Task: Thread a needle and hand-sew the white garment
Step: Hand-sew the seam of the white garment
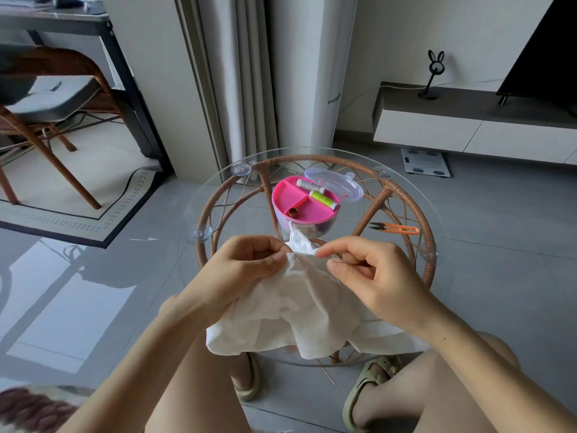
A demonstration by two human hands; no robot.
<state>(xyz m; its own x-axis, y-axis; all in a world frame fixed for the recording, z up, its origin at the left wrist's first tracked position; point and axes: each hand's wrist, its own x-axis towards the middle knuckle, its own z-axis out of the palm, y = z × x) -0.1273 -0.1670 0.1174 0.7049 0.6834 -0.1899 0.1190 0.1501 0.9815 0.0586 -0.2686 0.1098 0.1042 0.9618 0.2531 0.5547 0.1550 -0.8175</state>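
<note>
Fingers (276, 257) of left hand (246, 264) curled, pinching the bunched top edge of the white garment (296, 310). Right hand (374, 270): thumb and forefinger closed on a thin needle (340, 260), hard to make out, just beside that fold. Cloth drapes below both hands over the glass table (218, 189) near rim.

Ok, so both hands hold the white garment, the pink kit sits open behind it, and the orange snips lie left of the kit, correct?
Not quite: the head view shows the orange snips lying right of the pink kit, not left. The rest stands: left hand and right hand both hold the white garment, with the kit open behind it.
</note>
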